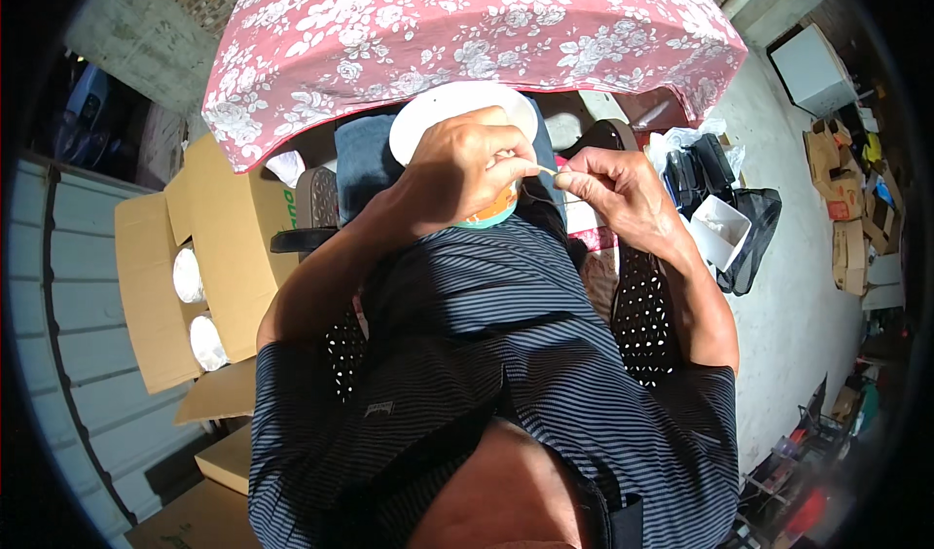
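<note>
My left hand point(469, 167) is closed, thumb and fingers pinching one end of a thin, pale yellowish strip point(547, 170). The other end is pinched between the thumb and fingers of my right hand point(620, 196). What the strip is made of cannot be made out. Behind my left hand and partly covered by it is a white round thing point(413, 126), like a plate or the rim of a tub. Just below the hand shows a curved orange and teal printed surface point(491, 211), perhaps the side of the same container. It rests at my lap, over dark blue cloth point(360, 155).
A table with a pink, white-flowered cloth point(467, 28) stands ahead. To the left, an open cardboard box point(229, 228) holds white round items point(206, 343). On the right are a white square bin point(720, 230), black bags point(759, 237) and, farther off, flattened cardboard point(848, 247).
</note>
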Tool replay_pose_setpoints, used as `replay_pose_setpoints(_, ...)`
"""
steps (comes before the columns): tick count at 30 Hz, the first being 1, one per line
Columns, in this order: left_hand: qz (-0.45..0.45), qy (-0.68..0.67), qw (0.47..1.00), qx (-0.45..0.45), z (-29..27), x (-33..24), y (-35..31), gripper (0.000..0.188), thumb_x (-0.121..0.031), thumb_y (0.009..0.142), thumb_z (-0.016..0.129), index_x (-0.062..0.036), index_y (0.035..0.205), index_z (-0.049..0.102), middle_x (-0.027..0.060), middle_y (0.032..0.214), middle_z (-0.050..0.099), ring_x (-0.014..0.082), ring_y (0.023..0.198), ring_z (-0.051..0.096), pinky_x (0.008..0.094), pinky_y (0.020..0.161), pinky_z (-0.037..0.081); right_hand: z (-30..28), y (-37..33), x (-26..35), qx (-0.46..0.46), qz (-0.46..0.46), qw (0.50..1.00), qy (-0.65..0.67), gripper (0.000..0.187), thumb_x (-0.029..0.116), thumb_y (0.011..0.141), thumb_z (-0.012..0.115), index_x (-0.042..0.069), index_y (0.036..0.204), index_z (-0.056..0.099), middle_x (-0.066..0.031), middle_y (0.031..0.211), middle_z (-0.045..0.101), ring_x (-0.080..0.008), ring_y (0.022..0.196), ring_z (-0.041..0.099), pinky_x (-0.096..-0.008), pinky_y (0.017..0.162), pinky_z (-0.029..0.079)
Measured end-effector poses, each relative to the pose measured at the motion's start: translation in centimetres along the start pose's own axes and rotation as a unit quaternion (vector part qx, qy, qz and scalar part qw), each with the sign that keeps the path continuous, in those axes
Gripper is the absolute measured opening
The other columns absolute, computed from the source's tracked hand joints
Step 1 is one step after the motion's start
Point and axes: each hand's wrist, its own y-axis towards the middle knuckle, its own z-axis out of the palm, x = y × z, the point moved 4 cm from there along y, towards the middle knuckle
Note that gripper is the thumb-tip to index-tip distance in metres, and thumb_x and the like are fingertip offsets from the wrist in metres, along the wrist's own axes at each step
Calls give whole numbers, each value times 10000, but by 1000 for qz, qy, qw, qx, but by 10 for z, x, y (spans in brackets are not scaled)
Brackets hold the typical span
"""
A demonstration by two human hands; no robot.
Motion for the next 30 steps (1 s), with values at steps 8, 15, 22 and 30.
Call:
replay_pose_setpoints(8,65,0,998,-24,8,-9,0,74,-76,908,727,-20,956,733,127,864,739,268,755,736,342,671,563,-28,-2,-10,-79,-23,953,293,215,226,1036,656,33,946,687,77,615,447,-23,503,320,-232,476,244)
replay_pose_setpoints(15,36,51,998,-2,9,-10,0,72,-78,902,734,-13,933,729,104,843,755,248,732,749,329,653,577,-31,3,-15,-91,-37,936,337,217,222,1032,661,19,957,674,68,625,433,-34,516,305,-241,482,240)
replay_pose_setpoints(22,172,43,983,41,-33,-6,9,126,-83,826,767,-11,922,728,112,890,733,280,869,698,369,756,560,-44,7,-15,-118,-73,948,288,214,225,1034,659,25,961,686,57,646,507,-28,517,391,-219,496,328)
replay_pose_setpoints(30,103,49,989,95,-81,42,-19,144,20,775,778,-5,908,730,126,1081,749,321,1057,686,403,881,572,10,4,-1,73,-110,981,-141,391,190,910,803,16,1245,702,-51,641,570,-111,580,512,-310,550,439)
